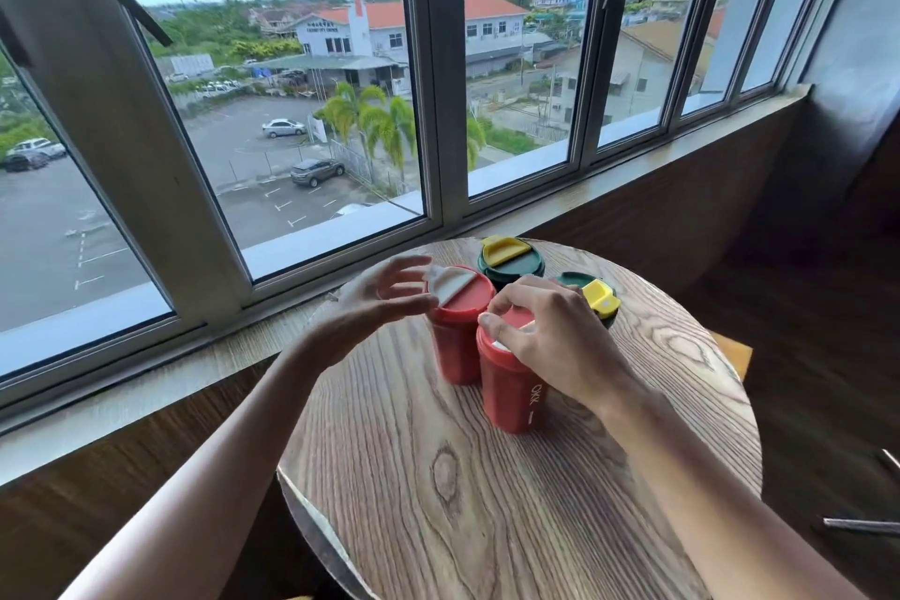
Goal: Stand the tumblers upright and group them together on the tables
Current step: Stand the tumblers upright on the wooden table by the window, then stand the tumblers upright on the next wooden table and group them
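A wide window fills the upper half of the view, looking out on a car park, palm trees and a red-roofed building. Below the sill stands a round wood-grain desk [511, 502], and I look down on it from the head camera.

Four lidded tumblers stand upright near the far edge of the desk. Two are red: the far red tumbler [458, 331] with a white flip cap, and the near red tumbler [509, 385] just in front of it, the two apparently touching. Behind them stand two green ones with yellow caps: the far green tumbler [509, 261] and, to its right, the right green tumbler [591, 297], partly hidden.

My right hand [550, 331] rests over the near red tumbler's lid, fingers [487, 320] curled on its rim, so I judge it gripped from above. My left hand [375, 307] hovers beside the far red tumbler, fingers spread apart; the thumb seems to brush the lid's edge, but it holds nothing.

I judge the grouping nearly done. To finish well, I would slide the near red tumbler flat along the desk rather than tilt it, keep the grip low on the rim so the cap stays closed, and steady the neighbour with the left hand to stop it toppling.
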`<state>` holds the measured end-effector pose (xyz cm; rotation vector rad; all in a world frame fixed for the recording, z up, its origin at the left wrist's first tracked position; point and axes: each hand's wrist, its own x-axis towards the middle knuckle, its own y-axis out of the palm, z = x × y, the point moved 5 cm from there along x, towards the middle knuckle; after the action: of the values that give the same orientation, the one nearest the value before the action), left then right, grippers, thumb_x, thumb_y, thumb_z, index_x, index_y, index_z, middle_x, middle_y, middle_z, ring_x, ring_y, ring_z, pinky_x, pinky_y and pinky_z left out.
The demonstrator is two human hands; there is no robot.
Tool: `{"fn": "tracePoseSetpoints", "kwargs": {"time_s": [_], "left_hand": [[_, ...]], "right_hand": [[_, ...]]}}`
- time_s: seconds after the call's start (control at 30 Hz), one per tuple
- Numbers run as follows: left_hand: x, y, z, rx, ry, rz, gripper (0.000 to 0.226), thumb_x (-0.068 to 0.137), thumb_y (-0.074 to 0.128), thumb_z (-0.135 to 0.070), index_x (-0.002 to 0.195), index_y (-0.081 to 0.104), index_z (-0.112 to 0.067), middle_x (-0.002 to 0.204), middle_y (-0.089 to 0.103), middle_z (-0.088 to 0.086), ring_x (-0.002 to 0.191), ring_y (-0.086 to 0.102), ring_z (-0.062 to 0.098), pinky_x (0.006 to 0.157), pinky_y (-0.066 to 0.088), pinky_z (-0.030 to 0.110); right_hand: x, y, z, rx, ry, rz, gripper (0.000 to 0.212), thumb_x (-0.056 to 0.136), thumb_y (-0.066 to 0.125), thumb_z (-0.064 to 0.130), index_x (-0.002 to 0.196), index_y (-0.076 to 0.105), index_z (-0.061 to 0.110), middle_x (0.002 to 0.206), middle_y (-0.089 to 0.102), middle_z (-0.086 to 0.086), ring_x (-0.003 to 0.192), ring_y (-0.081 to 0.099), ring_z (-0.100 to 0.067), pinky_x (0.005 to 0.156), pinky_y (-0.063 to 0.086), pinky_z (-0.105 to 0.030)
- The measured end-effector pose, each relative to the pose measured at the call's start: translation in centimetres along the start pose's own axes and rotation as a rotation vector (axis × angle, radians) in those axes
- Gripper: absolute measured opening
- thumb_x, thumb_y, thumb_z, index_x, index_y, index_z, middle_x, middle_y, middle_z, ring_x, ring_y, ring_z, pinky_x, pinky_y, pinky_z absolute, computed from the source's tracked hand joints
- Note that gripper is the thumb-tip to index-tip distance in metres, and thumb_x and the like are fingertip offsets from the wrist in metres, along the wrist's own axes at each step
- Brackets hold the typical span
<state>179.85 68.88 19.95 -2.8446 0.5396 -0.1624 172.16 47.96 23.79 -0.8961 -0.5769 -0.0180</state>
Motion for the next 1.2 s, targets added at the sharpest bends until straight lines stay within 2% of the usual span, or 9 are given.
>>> {"fn": "tracePoseSetpoints", "kwargs": {"time_s": [0.1,0.17,0.33,0.43,0.57,0.83,1.0,1.13,1.2], "left_hand": [[-1.3,-1.1,-1.0,0.181,0.068,-0.221,0.045,0.082,0.076,-0.022,0.124,0.062,-0.016,0.115,0.069,0.004,0.105,0.067,0.017,0.084,0.054,0.021],[-3.0,-1.8,-1.5,0.305,0.079,-0.348,0.036,0.083,0.075,-0.022,0.118,0.066,-0.016,0.107,0.071,0.000,0.099,0.068,0.013,0.086,0.055,0.023],[-9.2,-3.3,-3.0,0.494,0.044,-0.586,0.021,0.088,0.070,-0.024,0.108,0.069,-0.019,0.097,0.070,-0.008,0.087,0.067,-0.001,0.068,0.051,0.008],[-13.8,-4.0,-3.9,0.548,-0.051,-0.722,0.018,0.088,0.069,-0.023,0.105,0.071,-0.018,0.094,0.071,-0.006,0.085,0.067,0.002,0.068,0.051,0.009],[-21.2,-4.3,-4.8,0.584,-0.190,-0.921,0.013,0.086,0.068,-0.024,0.098,0.072,-0.021,0.090,0.073,-0.007,0.083,0.068,0.007,0.074,0.057,0.024],[-37.3,-1.9,-6.8,0.685,-0.444,-1.302,0.006,0.084,0.070,-0.028,0.088,0.074,-0.028,0.080,0.073,-0.010,0.074,0.068,-0.001,0.070,0.056,0.021],[-46.7,0.0,-7.9,0.704,-0.567,-1.487,0.005,0.084,0.071,-0.023,0.086,0.075,-0.027,0.081,0.073,-0.010,0.073,0.066,-0.002,0.061,0.048,0.006],[-54.5,0.8,-8.2,0.695,-0.642,-1.637,0.005,0.080,0.072,-0.022,0.083,0.076,-0.025,0.078,0.074,-0.008,0.070,0.069,0.005,0.067,0.053,0.021],[-58.4,0.9,-8.1,0.696,-0.675,-1.685,0.006,0.081,0.072,-0.022,0.084,0.077,-0.024,0.078,0.075,-0.008,0.072,0.070,0.007,0.068,0.054,0.022]], "right_hand": [[1.1,0.3,1.7,0.043,-0.046,0.039,0.016,0.087,0.069,0.037,0.094,0.070,0.022,0.093,0.068,0.010,0.086,0.062,-0.005,0.083,0.053,-0.030],[1.8,0.9,3.1,0.072,-0.088,0.090,0.018,0.088,0.067,0.035,0.098,0.070,0.020,0.098,0.069,0.007,0.085,0.064,-0.006,0.080,0.055,-0.026],[2.6,3.3,7.8,0.199,-0.213,0.199,0.015,0.088,0.069,0.032,0.098,0.070,0.021,0.087,0.069,0.010,0.077,0.064,-0.004,0.079,0.048,-0.021],[2.3,5.5,10.4,0.297,-0.265,0.292,0.013,0.088,0.068,0.032,0.098,0.069,0.023,0.085,0.071,0.009,0.074,0.064,-0.004,0.074,0.051,-0.022],[1.0,8.5,14.2,0.403,-0.328,0.396,0.011,0.086,0.068,0.031,0.095,0.070,0.024,0.079,0.070,0.010,0.071,0.064,-0.005,0.072,0.054,-0.028],[-5.8,12.4,24.0,0.575,-0.528,0.672,0.016,0.087,0.065,0.037,0.101,0.067,0.030,0.082,0.067,0.013,0.074,0.065,-0.006,0.074,0.057,-0.035],[-11.4,13.2,31.2,0.633,-0.674,0.804,0.018,0.090,0.065,0.036,0.105,0.067,0.028,0.087,0.068,0.011,0.077,0.065,-0.005,0.073,0.057,-0.032],[-16.3,14.6,37.4,0.676,-0.729,0.894,0.015,0.087,0.067,0.037,0.100,0.069,0.029,0.083,0.068,0.010,0.077,0.065,-0.008,0.077,0.057,-0.036],[-18.9,15.4,40.5,0.686,-0.750,0.926,0.017,0.084,0.067,0.039,0.098,0.069,0.030,0.084,0.069,0.010,0.077,0.065,-0.009,0.076,0.057,-0.036]]}}
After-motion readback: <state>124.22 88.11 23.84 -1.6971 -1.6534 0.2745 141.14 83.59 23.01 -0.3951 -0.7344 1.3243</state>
